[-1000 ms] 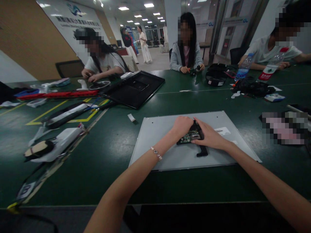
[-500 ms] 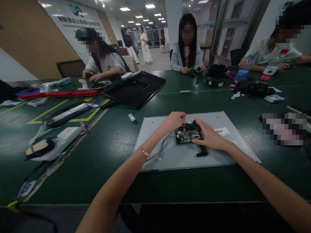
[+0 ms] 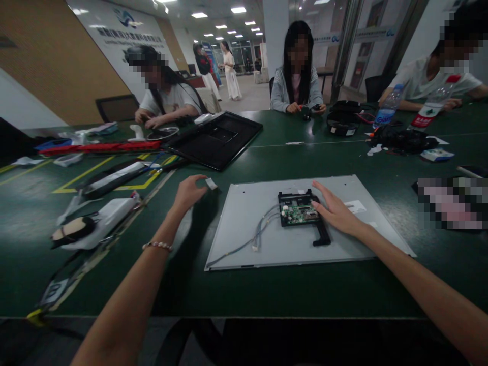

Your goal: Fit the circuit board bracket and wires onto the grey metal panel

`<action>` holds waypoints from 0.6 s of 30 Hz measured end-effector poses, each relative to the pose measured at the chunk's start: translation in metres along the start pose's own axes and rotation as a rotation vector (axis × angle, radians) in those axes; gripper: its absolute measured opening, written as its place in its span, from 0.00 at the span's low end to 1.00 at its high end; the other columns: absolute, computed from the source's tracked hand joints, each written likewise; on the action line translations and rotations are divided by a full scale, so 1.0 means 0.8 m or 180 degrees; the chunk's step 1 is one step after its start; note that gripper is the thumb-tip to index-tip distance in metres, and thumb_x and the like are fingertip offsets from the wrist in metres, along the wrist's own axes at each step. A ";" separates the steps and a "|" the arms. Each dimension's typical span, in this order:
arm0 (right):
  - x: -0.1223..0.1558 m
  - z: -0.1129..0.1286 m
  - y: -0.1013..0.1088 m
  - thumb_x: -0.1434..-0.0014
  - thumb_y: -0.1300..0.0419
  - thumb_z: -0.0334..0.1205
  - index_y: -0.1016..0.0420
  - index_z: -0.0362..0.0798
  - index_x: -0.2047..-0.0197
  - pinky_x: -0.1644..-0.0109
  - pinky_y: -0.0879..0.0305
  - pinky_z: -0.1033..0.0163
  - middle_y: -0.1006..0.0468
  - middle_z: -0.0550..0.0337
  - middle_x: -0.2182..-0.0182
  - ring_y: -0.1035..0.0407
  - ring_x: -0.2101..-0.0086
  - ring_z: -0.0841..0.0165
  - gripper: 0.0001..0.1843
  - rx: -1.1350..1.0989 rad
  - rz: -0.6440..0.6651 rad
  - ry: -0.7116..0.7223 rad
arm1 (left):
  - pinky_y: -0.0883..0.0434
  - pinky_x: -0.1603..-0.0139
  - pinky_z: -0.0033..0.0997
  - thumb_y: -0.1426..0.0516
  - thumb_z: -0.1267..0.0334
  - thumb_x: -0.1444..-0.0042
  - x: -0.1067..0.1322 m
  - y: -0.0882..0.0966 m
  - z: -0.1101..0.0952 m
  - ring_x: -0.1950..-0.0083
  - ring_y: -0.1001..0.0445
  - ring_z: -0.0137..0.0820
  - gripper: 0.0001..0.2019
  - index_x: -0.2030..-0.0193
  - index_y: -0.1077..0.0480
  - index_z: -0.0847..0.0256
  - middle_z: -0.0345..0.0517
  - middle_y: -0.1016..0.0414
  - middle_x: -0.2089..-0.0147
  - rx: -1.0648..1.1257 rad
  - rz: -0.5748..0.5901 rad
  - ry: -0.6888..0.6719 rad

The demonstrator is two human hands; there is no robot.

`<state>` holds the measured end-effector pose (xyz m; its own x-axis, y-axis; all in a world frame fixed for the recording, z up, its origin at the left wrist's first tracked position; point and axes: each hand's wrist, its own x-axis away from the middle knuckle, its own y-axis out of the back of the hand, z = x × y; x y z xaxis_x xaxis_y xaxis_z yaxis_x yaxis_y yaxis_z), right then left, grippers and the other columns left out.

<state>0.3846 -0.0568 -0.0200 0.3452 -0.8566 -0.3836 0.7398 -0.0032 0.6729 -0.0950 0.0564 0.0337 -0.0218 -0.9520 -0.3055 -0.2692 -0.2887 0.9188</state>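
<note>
A silver-grey flat panel point(image 3: 244, 229) lies on the green table. On it sits a black bracket point(image 3: 323, 235) carrying a green circuit board point(image 3: 301, 214), with grey cables point(image 3: 256, 233) trailing to the left. My right hand point(image 3: 335, 207) rests at the bracket's right side, thumb and fingers apart, its fingertips by the frame's upper right corner. Left of the panel, my left hand point(image 3: 190, 193) is over the table with thumb and forefinger spread. A small white piece point(image 3: 211, 183) lies just at those fingertips; whether they touch it I cannot tell.
A black monitor housing point(image 3: 229, 134) lies beyond the panel. To the left are a white device point(image 3: 110, 218) and a red strip point(image 3: 99, 147). Bottles point(image 3: 388, 107) and a black bundle point(image 3: 400, 140) stand at the right. Several people sit across the table.
My left hand has moved left from the bracket's top edge to beside the small white piece. My right hand stays by the bracket, its thumb drawn back from the board's lower part.
</note>
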 end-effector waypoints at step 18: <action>-0.001 0.012 0.008 0.33 0.49 0.48 0.52 0.57 0.29 0.34 0.46 0.41 0.38 0.53 0.34 0.43 0.37 0.57 0.32 0.0118 -0.0197 0.0066 | 0.41 0.37 0.45 0.50 0.65 0.40 0.024 -0.003 -0.070 0.42 0.28 0.42 0.15 0.55 0.23 0.64 0.57 0.23 0.47 -0.0409 -0.0034 -0.0756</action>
<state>0.3836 -0.0616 -0.0091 0.3116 -0.8434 -0.4377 0.7383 -0.0751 0.6703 -0.0407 0.0327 0.0395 -0.2490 -0.9025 -0.3514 -0.1464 -0.3236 0.9348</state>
